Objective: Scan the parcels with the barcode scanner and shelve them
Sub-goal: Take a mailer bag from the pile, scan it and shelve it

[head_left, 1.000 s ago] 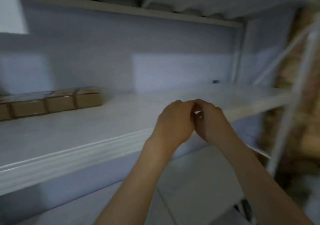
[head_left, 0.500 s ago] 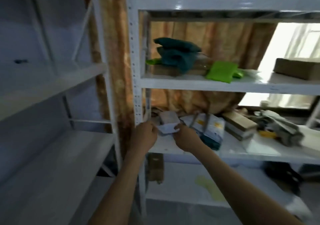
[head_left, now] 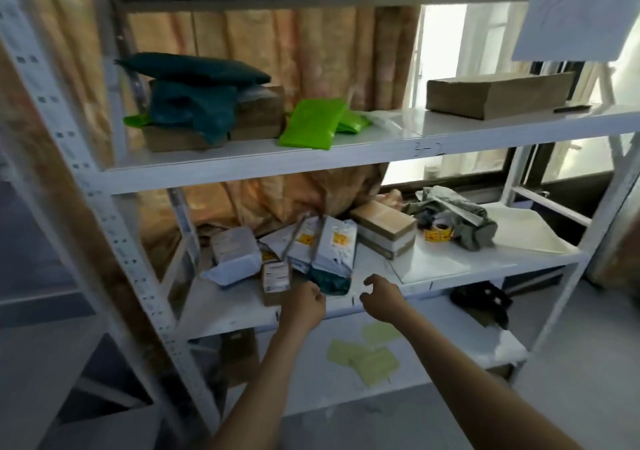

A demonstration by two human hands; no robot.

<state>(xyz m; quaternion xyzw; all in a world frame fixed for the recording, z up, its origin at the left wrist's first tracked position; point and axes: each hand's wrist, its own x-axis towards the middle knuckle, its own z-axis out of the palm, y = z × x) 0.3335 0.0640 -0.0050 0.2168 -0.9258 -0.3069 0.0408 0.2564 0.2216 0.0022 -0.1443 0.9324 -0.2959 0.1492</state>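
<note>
Several parcels lie on the middle shelf [head_left: 450,276] of a white metal rack. Among them are grey-white mailer bags [head_left: 323,245], a small labelled brown box [head_left: 275,276], a white-wrapped packet [head_left: 235,253] and a taped cardboard box [head_left: 384,229]. My left hand [head_left: 306,305] hovers at the shelf's front edge just right of the small box, fingers loosely curled and holding nothing. My right hand [head_left: 382,297] is a short way to its right, fingers spread and bent, also holding nothing. I cannot make out a barcode scanner.
The upper shelf [head_left: 381,151] holds teal bags [head_left: 194,96] on boxes, a green bag [head_left: 313,122] and a flat cardboard box [head_left: 495,92]. A grey bag [head_left: 453,217] and a yellow tape roll [head_left: 440,234] lie at the middle shelf's right. Yellow-green slips [head_left: 363,356] and a black object [head_left: 481,299] lie below.
The view swung right from a nearly bare shelf to this parcel rack. My hands, pressed together before, have come apart and now hover in front of the middle shelf.
</note>
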